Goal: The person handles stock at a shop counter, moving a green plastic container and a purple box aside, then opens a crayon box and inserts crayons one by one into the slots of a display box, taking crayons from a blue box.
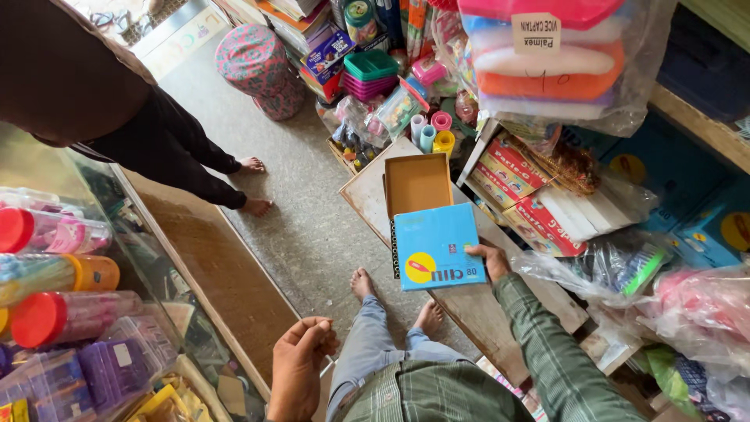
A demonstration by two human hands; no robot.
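My right hand [490,261] rests on the right edge of a blue cardboard box lid [435,245] with a yellow spot. The lid leans against an open brown box [417,184] lying on a wooden bench [469,305]. Lower down, my left hand [299,369] is curled in front of my body, fingers drawn together; I cannot tell whether it pinches anything small. My green striped sleeve [547,344] and bare feet [362,283] show below.
Another person in dark clothes [156,137] stands barefoot at the upper left. A glass counter with red-capped plastic jars [55,312] runs along the left. Stacked boxes [539,207], bagged goods [562,62], small cylinders [430,129] and a patterned stool [258,66] crowd the back and right.
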